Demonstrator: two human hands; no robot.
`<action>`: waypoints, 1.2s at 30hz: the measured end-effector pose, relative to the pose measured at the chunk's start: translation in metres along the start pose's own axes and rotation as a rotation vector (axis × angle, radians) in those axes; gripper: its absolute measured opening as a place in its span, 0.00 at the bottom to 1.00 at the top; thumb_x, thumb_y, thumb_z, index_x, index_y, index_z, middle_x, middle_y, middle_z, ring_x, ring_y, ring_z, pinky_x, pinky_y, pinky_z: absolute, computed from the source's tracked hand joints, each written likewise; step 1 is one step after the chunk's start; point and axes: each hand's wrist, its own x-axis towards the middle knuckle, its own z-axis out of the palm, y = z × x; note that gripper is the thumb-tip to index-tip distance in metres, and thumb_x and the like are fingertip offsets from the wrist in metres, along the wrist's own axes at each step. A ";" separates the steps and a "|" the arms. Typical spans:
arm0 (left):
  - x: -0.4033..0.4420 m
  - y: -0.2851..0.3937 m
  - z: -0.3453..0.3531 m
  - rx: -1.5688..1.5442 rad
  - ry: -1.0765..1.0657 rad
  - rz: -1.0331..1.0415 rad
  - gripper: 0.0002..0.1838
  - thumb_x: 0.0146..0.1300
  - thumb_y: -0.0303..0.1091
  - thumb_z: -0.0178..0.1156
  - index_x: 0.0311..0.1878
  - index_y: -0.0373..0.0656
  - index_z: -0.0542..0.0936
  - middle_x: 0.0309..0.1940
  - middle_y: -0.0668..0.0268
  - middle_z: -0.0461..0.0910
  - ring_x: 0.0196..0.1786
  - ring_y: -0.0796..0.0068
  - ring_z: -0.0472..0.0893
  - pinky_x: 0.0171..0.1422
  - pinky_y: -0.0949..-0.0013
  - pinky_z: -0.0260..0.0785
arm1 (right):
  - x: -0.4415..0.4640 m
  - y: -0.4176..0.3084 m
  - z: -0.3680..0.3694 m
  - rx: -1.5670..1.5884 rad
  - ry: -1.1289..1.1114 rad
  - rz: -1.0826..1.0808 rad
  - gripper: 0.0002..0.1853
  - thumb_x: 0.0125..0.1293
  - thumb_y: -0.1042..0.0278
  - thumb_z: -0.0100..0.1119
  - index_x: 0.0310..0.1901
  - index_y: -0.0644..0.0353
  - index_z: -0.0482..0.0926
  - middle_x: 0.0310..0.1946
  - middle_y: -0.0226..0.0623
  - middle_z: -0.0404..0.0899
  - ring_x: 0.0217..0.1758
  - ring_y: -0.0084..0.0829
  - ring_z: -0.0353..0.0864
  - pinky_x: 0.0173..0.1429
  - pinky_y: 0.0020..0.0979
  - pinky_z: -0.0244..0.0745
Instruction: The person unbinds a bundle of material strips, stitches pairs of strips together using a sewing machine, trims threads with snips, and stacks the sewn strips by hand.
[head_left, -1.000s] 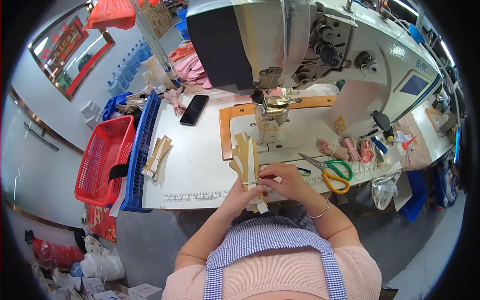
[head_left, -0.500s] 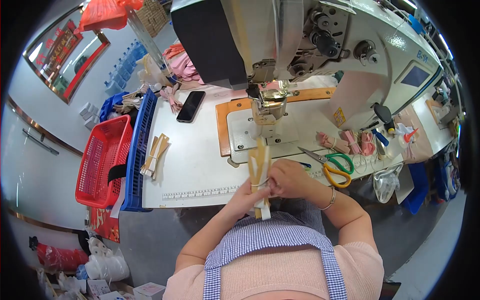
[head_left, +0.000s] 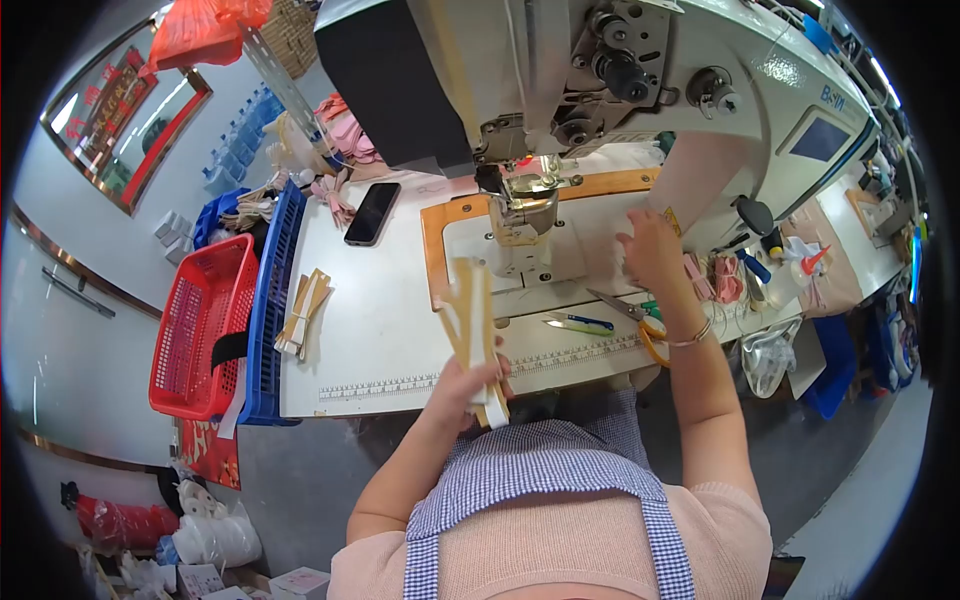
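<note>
My left hand [head_left: 468, 388] is closed around a bundle of tan and white strips [head_left: 474, 310], held upright over the front edge of the sewing table. My right hand [head_left: 655, 250] is raised beside the sewing machine [head_left: 690, 190], to the right of its needle area. Its fingers are slightly apart, with nothing visible in them. Below that hand lie scissors [head_left: 654, 340] with green and orange handles, partly covered by my right forearm. A blue-and-green cutter [head_left: 582, 323] rests left of the scissors. Pink strip bundles [head_left: 728, 280] sit to the right of my wrist.
Another tan strip bundle [head_left: 303, 315] and a black phone [head_left: 372, 214] lie on the left of the table [head_left: 370, 320]. A blue crate [head_left: 272, 320] and a red basket [head_left: 165, 350] flank the left edge. A glue bottle [head_left: 800, 278] stands at the right.
My right hand has let go of the strip bundle and moved up and right towards the machine. My left hand has shifted left with the bundle. The cutter has come into fuller view.
</note>
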 end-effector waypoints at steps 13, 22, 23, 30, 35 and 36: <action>0.025 -0.014 0.004 0.561 0.170 0.267 0.21 0.52 0.27 0.57 0.50 0.34 0.68 0.39 0.59 0.77 0.35 0.72 0.78 0.39 0.69 0.74 | -0.074 -0.110 0.010 1.235 -0.662 0.330 0.10 0.61 0.66 0.56 0.34 0.66 0.78 0.23 0.30 0.78 0.25 0.17 0.75 0.31 0.19 0.70; 0.026 0.008 -0.008 0.505 0.199 0.276 0.21 0.51 0.25 0.57 0.49 0.32 0.67 0.37 0.61 0.75 0.36 0.72 0.78 0.39 0.70 0.74 | -0.065 -0.130 0.022 1.430 -0.789 0.355 0.10 0.59 0.67 0.58 0.39 0.63 0.77 0.28 0.28 0.77 0.28 0.18 0.74 0.33 0.20 0.72; 0.026 0.008 -0.006 0.502 0.217 0.297 0.21 0.51 0.25 0.58 0.49 0.32 0.67 0.37 0.61 0.75 0.35 0.72 0.78 0.39 0.70 0.74 | -0.065 -0.129 0.025 1.429 -0.788 0.351 0.10 0.59 0.67 0.58 0.39 0.63 0.77 0.28 0.28 0.77 0.28 0.18 0.74 0.33 0.20 0.72; 0.022 0.018 -0.049 0.508 0.199 0.200 0.22 0.51 0.28 0.60 0.49 0.32 0.67 0.34 0.60 0.76 0.35 0.71 0.78 0.38 0.70 0.73 | -0.047 -0.091 0.004 0.961 -0.456 0.106 0.06 0.58 0.69 0.58 0.32 0.62 0.76 0.24 0.26 0.76 0.23 0.16 0.71 0.28 0.19 0.68; 0.025 0.041 -0.049 1.023 0.459 0.203 0.33 0.47 0.35 0.66 0.55 0.34 0.64 0.41 0.51 0.76 0.46 0.57 0.76 0.51 0.61 0.68 | -0.043 -0.085 -0.029 1.403 -0.719 0.225 0.06 0.60 0.70 0.58 0.32 0.63 0.75 0.23 0.27 0.76 0.22 0.15 0.71 0.26 0.18 0.67; 0.031 0.044 -0.050 1.281 0.590 0.474 0.36 0.46 0.36 0.67 0.57 0.34 0.62 0.45 0.49 0.73 0.49 0.55 0.74 0.53 0.61 0.67 | -0.043 -0.087 -0.031 1.469 -0.744 0.267 0.05 0.60 0.70 0.58 0.32 0.63 0.75 0.23 0.27 0.76 0.22 0.15 0.71 0.26 0.18 0.67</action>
